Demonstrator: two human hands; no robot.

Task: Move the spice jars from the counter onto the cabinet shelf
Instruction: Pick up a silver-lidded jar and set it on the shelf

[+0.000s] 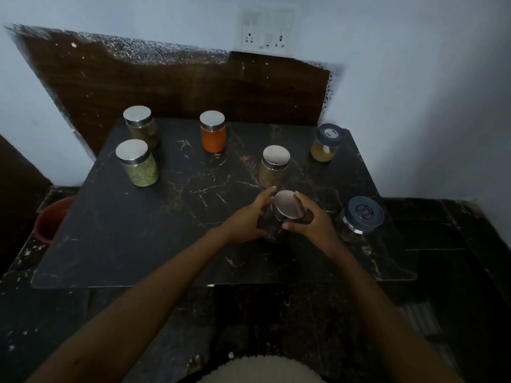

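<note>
Though dimness hides its dark body, jar (287, 205), lid tilted, near centre of counter (138, 244): left hand (246, 217) and right hand (312, 221) both curled round it. Blue-lidded jar (362, 217), near right, just beside: contents indistinct.

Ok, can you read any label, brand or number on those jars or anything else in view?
No readable text anywhere.
Near blue-lidded jar: dark mark on lid, too blurred.
Far blue-lidded jar: pale mark on lid, too blurred.
Held jar: plain steel lid, no label shows.
Switch plate: no legible lettering.
</note>
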